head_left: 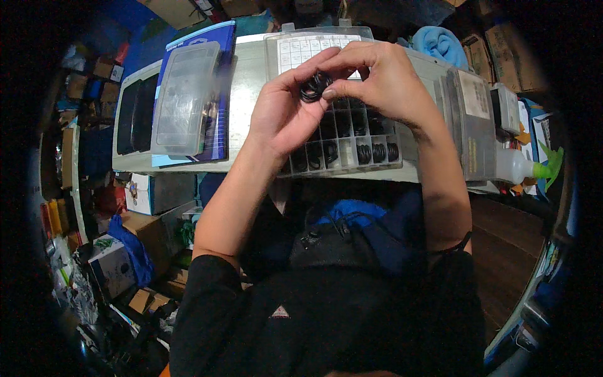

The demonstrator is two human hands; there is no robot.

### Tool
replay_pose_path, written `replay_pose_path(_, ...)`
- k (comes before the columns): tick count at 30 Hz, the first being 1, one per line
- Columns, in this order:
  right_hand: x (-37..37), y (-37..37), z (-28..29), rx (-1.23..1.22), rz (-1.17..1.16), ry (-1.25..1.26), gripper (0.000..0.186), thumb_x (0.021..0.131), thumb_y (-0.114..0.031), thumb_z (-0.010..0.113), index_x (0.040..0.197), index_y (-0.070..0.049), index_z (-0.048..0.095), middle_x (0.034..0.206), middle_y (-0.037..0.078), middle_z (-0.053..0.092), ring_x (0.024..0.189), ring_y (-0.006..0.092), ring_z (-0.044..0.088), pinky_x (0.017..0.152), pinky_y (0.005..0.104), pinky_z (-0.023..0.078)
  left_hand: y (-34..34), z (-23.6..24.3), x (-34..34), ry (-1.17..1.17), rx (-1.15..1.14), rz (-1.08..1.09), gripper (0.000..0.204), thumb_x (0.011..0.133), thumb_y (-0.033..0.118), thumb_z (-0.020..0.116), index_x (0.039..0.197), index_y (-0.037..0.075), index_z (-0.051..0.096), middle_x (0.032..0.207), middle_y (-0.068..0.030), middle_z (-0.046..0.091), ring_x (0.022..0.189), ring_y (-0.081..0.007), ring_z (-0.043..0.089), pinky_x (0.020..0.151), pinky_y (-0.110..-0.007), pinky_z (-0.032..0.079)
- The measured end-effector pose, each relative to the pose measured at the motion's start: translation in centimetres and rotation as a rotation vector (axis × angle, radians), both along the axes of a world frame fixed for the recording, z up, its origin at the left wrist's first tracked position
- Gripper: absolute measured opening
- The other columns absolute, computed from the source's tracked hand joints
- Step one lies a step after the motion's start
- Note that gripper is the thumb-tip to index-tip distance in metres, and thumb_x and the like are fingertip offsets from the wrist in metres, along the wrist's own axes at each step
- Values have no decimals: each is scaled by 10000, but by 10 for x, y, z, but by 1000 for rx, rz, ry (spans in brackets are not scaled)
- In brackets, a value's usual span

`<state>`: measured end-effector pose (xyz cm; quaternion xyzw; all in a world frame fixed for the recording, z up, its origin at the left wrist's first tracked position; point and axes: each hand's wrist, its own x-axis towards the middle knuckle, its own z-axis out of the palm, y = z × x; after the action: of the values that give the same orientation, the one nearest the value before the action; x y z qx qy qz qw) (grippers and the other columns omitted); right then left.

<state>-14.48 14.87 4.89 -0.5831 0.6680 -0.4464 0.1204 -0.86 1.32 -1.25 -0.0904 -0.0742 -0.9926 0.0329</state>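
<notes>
A bunch of black rubber O-rings (312,89) is held up over a clear compartment box (344,152). My left hand (282,108), palm turned up, is closed around the bunch from the left. From the right, my right hand (388,80) pinches the same bunch between thumb and fingers. The box lies open, its clear lid (272,53) tilted back with a printed chart inside. More black O-rings (379,152) sit in several of its compartments. My hands and wrists hide part of the box's far rows.
At the left of the table, a closed clear plastic case (182,103) lies on a blue package (222,75), beside black flat items (137,116). A grey case (471,125), a spray bottle (518,164) with a green head and a rolled blue towel (440,45) are at right.
</notes>
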Motion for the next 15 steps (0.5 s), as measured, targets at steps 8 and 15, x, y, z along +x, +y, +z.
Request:
replay_pose_path(8,5,-5,2,-4,-32,-56,318,709,-113,858,1012,-58,775,871,49,730,723,111,637,618,244,448,-6,2,0,19,34,-22,472,1011,94,389,1429,-124,387,1412,-265,491,1321,-333,500,1083,-396,459)
replay_pose_path(15,7,-9,-1,-74,-46,-141,298,744,-134,844,1023,-60,768,847,18,723,699,73,604,614,217,440,-8,0,-4,196,171,-98,454,1014,91,370,1413,-123,398,1399,-281,490,1327,-341,493,1093,-412,455)
